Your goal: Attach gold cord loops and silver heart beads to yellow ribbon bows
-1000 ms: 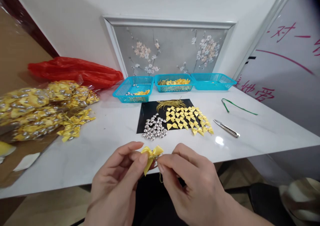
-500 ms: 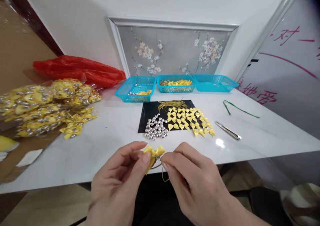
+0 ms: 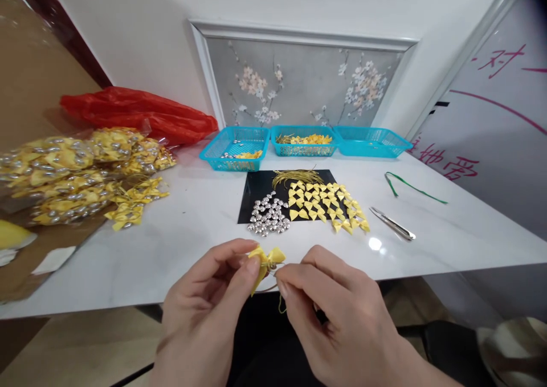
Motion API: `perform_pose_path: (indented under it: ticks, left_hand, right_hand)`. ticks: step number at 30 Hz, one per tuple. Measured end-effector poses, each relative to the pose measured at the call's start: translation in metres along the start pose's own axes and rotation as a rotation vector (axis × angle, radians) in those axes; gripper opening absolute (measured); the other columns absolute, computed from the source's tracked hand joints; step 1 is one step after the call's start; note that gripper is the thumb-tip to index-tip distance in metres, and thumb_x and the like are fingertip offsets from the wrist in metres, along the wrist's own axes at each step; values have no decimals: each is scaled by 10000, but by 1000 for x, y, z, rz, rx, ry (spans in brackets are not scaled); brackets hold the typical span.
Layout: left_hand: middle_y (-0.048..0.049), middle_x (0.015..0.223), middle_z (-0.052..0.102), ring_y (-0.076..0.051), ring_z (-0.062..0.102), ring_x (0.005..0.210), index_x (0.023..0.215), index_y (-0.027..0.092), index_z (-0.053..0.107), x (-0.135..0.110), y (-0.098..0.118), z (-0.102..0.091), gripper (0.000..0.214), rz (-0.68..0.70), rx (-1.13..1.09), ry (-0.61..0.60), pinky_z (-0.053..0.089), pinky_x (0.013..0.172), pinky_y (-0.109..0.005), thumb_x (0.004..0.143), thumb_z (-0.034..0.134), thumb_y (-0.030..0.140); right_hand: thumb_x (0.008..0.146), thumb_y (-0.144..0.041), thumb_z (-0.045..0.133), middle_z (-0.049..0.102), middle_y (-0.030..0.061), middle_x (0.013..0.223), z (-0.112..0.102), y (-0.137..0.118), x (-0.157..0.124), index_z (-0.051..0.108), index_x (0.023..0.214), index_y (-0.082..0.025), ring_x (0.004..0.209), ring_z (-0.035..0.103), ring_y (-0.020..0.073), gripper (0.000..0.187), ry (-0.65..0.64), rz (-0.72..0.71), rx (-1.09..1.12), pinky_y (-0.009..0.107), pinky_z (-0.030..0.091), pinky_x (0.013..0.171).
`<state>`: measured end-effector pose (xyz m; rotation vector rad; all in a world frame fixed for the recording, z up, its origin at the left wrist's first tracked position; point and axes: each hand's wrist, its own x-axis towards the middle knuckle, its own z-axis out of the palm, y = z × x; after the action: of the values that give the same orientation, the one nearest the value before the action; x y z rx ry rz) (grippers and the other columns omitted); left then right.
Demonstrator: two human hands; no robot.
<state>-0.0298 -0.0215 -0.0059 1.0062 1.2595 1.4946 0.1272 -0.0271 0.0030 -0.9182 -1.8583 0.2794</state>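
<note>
Between the thumb and fingers of my left hand (image 3: 213,296) is a yellow ribbon bow (image 3: 273,256), held just above the table's front edge. My right hand (image 3: 337,307) pinches a thin gold cord (image 3: 281,302) close beside the bow; its loose end hangs under the fingertips. A small shiny bit shows at the bow's middle, too small to make out. Beyond my hands, silver beads (image 3: 269,216) lie in a pile, and rows of yellow bows (image 3: 318,202) rest partly on a black mat (image 3: 252,193). A bundle of gold cords (image 3: 297,177) lies at the mat's back.
Three blue baskets (image 3: 233,162) stand along the wall, two with yellow pieces inside. Thread snips (image 3: 392,224) and a green cord (image 3: 414,188) lie at the right. Bagged yellow bows with silver beads (image 3: 64,176) and a red plastic bag (image 3: 137,113) crowd the left.
My view has shifted slightly, moving the scene a little in the picture. Both hands keep their pinch on the bow and cord, with hardly any change between them.
</note>
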Motion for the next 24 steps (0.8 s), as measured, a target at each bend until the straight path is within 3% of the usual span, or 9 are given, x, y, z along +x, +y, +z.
perform_pose_path:
  ticks: [13,24]
  left_hand:
    - [47,844,741,-105,665,786,913,291,773,-3,-5,-4,174,-13,31,3,552,717,-115,776,843,374]
    - [-2,813,764,-144,672,793,778,236,793,-5,12,10,235,-137,-168,16,587,720,-169,631,924,363]
  right_hand:
    - [882,-28,500,410,-11,652,6,1,-2,700,816,-110,492,405,112,226,37,-3,-25,245,360,442]
    - [928,-28,464,513,33,692,9,2,-3,654,856,-93,576,465,135,214,56,-20,47,258,402,506]
